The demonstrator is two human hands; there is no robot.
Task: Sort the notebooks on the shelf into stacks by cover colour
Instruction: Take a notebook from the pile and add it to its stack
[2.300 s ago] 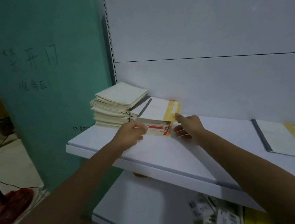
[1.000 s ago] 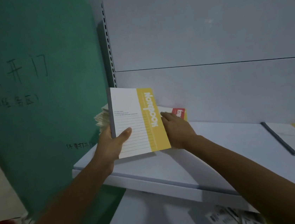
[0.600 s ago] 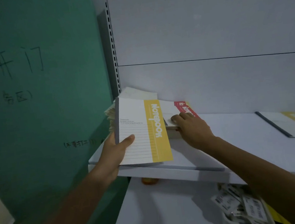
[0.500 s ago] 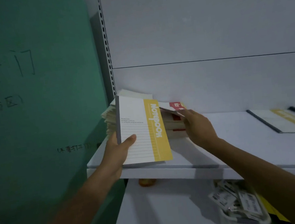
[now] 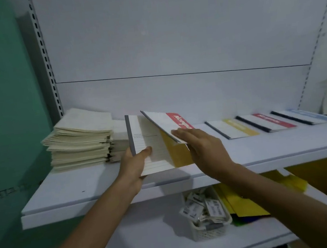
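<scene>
Barely begun: a yellow notebook (image 5: pixel 235 129), red notebook (image 5: pixel 268 122) and blue notebook (image 5: pixel 305 117) lie side by side, right on the shelf (image 5: pixel 283 143). The left hand (image 5: pixel 134 169) pinches a yellow copy (image 5: pixel 155 147) with its fingers, the right hand (image 5: pixel 207 149) a red copy (image 5: pixel 165 122); the left pile (image 5: pixel 79 145) is unsorted.

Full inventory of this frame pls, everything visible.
cream notebook stack: 1, cream, upper shelf left end
held yellow-band notebook: 1, white/yellow, in left hand
red-band notebook: 1, white/red, tilted, in right hand
flat yellow notebook: 1, upper shelf right
flat red notebook: 1, beside it
flat blue notebook: 1, rightmost
basket of tags: 1, white, lower shelf
yellow sheets: several, right of basket
wall: green, left
left hand: 1
right hand: 1
</scene>
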